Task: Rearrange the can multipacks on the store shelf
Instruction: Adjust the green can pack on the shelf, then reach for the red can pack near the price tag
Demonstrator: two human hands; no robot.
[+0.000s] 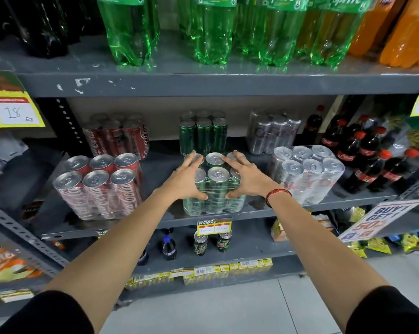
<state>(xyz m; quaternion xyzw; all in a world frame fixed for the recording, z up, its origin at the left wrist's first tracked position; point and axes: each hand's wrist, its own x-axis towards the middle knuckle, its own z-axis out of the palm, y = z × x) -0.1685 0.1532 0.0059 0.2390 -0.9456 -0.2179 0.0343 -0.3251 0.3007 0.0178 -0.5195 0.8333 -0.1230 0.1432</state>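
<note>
A shrink-wrapped multipack of green cans stands at the front middle of the grey shelf. My left hand clasps its left side, fingers spread over the can tops. My right hand clasps its right side the same way. A red cola multipack stands to the left, a silver multipack to the right. Behind them stand a second red pack, a second green pack and a second silver pack.
Small cola bottles crowd the shelf's right end. Large green bottles fill the shelf above. A yellow price tag hangs on the shelf edge below the green pack. A tilted promo sign juts out at right.
</note>
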